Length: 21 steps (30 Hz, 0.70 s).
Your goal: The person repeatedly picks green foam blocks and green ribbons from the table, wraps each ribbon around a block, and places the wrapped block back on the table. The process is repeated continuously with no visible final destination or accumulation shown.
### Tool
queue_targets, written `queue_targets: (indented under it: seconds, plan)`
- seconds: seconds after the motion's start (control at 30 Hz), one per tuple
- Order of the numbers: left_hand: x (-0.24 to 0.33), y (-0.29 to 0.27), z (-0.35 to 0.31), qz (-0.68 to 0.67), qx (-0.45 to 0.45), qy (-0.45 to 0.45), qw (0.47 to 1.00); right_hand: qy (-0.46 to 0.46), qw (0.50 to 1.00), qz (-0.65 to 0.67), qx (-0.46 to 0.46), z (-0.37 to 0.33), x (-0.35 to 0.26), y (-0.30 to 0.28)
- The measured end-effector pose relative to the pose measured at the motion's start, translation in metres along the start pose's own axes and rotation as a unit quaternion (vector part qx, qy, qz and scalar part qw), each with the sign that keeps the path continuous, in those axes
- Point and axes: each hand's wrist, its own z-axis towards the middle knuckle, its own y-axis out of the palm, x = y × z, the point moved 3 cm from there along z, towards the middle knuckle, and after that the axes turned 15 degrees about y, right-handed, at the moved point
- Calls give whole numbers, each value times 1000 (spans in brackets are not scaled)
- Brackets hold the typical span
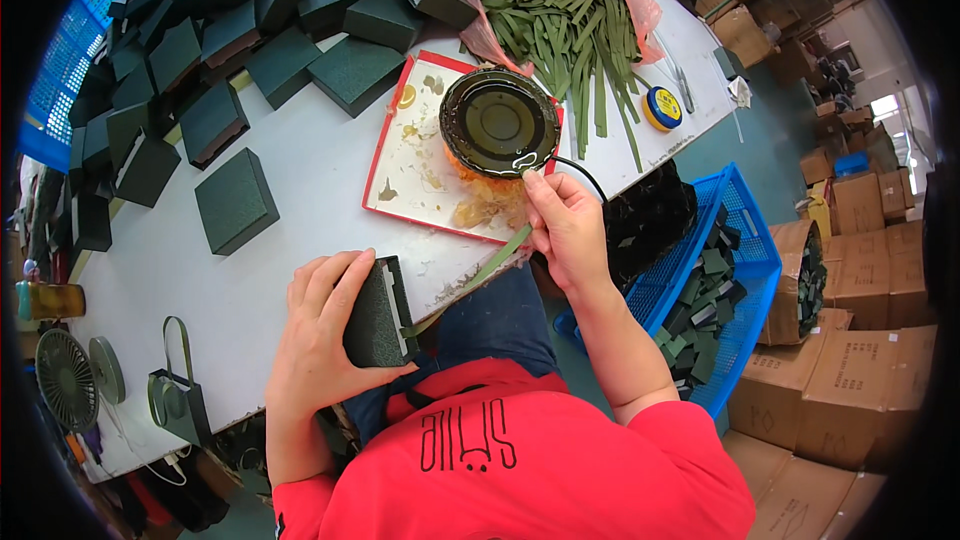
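My left hand (318, 315) grips a small dark green box (373, 325) at the table's near edge, thumb below and fingers over the top. A green ribbon (503, 254) runs from the box's open side up to my right hand (568, 227). That hand is closed in a pinch on the ribbon, fingertips at the near rim of a round black pot (500, 122) with shiny amber liquid. The ribbon's far end is hard to make out behind the fingers. The pot stands on a red-edged white board (392, 155) with dried amber drips.
Many dark green boxes (237, 200) pile up at the far left of the white table (180, 275). A pink plastic bag (640, 10) spills green ribbons beside a small round tin (662, 108). Blue crate (745, 325) and cartons (840, 380) stand right; a fan (67, 378) stands left.
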Motion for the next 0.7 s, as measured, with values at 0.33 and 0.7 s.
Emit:
queue_targets:
  seconds: [0.33,0.7]
  plan:
    - [-1,-2,-2,17,-14,12,1000,-7,1000,5,-3,-5,-2,-5]
    - [3,-4,7,-3,10,50,999,-14,1000,0,9,-7,-3,-1]
